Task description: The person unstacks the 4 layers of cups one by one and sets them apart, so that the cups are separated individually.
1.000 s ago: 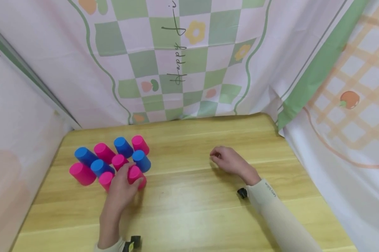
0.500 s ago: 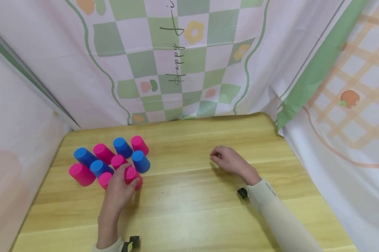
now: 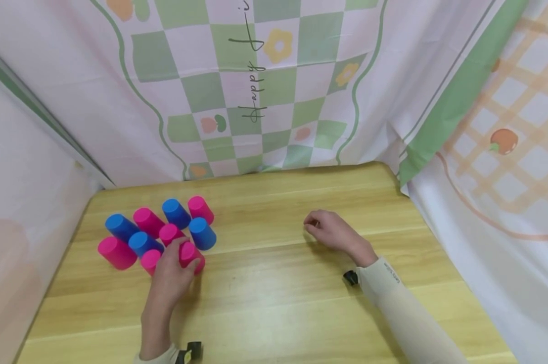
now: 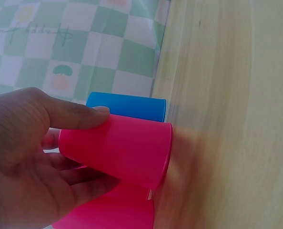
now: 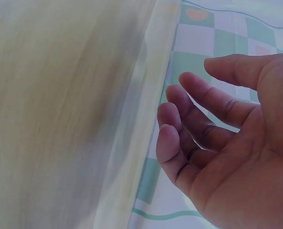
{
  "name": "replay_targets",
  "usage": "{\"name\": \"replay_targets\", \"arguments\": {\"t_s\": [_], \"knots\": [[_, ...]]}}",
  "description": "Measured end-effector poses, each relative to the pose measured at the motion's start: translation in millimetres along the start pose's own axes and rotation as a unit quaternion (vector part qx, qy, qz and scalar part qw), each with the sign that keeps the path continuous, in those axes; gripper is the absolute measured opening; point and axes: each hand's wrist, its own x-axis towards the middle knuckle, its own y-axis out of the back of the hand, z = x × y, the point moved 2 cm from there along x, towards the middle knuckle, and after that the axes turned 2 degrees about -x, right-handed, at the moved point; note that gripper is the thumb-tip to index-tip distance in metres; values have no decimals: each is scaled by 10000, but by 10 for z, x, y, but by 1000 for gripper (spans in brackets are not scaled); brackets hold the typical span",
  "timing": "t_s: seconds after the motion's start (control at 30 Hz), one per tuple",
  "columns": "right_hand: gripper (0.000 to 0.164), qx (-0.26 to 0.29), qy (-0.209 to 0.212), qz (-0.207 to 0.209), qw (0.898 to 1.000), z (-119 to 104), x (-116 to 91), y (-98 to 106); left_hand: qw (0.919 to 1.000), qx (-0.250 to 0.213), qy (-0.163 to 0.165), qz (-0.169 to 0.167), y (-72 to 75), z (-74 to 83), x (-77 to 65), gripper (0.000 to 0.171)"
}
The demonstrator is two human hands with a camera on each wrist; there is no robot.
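My left hand (image 3: pixel 171 273) grips a pink cup (image 4: pixel 120 150) turned upside down, thumb on one side and fingers curled round the other. It is the front right cup of a cluster at the table's left. Just behind it stands a blue cup (image 3: pixel 202 234), and a pink cup (image 3: pixel 170 234) shows past my fingertips. Another pink cup (image 3: pixel 150 261), partly hidden by the hand, is to its left. My right hand (image 3: pixel 333 231) is over the right half of the table, its fingers loosely curled with nothing in them, as the right wrist view shows.
Several more upturned cups fill the cluster, among them a blue cup (image 3: pixel 121 227) and a pink cup (image 3: pixel 117 253) at its left. The wooden table (image 3: pixel 265 293) meets a checkered cloth (image 3: pixel 274 91) at the back. White cloth (image 3: pixel 474 227) hangs along the right side.
My left hand has shifted slightly left with the pink cup, bringing it nearer the other cups. The right hand has stayed in place.
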Motion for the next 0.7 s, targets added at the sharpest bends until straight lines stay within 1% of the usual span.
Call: {"name": "replay_targets", "arguments": {"t_s": [0.13, 0.47, 0.6, 0.7], "knots": [[27, 29, 6, -10, 10000, 1, -11, -12, 10000, -2, 31, -9, -5, -1, 0, 69], [27, -11, -37, -7, 10000, -4, -12, 1, 10000, -11, -26, -54, -6, 24, 5, 74], [28, -208, -51, -10, 9998, -18, 4, 27, 9999, 19, -94, -60, 16, 47, -3, 73], [30, -438, -56, 45, 9990, -36, 18, 67, 9997, 143, -196, -17, 58, 88, -22, 73]]}}
